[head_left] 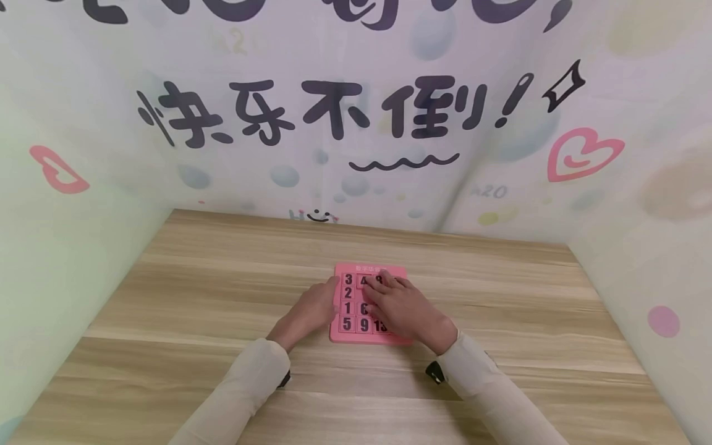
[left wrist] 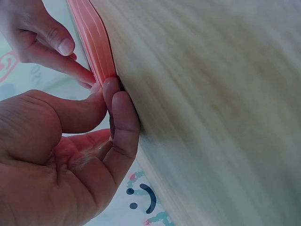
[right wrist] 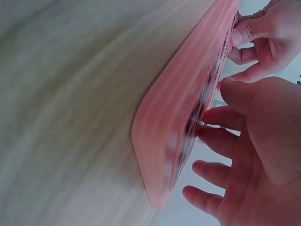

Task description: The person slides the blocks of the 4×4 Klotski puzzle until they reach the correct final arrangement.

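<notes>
A pink number sliding puzzle (head_left: 347,339) lies flat on the table, its tiles printed with black numerals. Tiles such as 3, 2, 1 and 5 show down its left column, while the right part is hidden under a hand. My left hand (head_left: 316,305) holds the puzzle's left edge; in the left wrist view its thumb and curled fingers pinch the pink rim (left wrist: 97,40). Over the tiles reaches my right hand (head_left: 405,307). Its thumb and nearest fingers touch the number face, and its other fingers (right wrist: 202,200) are spread apart and lifted off, as the right wrist view shows.
The wood-grain table (head_left: 222,272) extends around the puzzle on all sides. Behind it rises a printed backdrop (head_left: 322,185) with large black characters, hearts and bubbles. Pale side walls (head_left: 50,259) flank the table. A dark wrist device (head_left: 436,372) shows under the right sleeve.
</notes>
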`<state>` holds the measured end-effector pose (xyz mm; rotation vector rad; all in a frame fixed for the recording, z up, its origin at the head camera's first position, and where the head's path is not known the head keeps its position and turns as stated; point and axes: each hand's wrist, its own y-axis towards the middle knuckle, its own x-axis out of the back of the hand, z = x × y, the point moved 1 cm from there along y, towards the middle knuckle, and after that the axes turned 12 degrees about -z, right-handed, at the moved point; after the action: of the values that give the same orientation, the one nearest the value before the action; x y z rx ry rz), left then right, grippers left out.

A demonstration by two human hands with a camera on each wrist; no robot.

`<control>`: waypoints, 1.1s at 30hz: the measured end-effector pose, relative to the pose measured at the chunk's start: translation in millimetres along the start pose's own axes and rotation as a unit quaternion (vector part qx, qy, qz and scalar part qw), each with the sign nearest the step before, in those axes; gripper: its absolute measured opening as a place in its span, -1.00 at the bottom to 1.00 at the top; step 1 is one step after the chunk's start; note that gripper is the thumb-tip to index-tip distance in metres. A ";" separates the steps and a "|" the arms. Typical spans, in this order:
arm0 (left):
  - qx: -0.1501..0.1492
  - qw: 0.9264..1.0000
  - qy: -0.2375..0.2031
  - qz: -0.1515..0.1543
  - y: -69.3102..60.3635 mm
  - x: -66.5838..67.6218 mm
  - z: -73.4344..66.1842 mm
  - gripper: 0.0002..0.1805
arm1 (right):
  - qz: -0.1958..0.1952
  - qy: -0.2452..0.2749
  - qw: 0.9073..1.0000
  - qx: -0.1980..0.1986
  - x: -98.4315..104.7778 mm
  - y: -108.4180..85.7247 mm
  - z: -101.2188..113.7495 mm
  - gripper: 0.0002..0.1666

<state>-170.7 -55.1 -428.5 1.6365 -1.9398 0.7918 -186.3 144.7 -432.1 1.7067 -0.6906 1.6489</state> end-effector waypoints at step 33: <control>0.018 1.000 -0.008 0.017 3.8 1.8 0.1 -0.27 | -0.055 -0.005 0.997 0.062 9.5 -35.4 20.1 -0.45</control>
<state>-174.7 -56.0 -427.8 1.6385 -1.9802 0.8354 -145.8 152.8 -425.8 1.8065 -0.4974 1.6365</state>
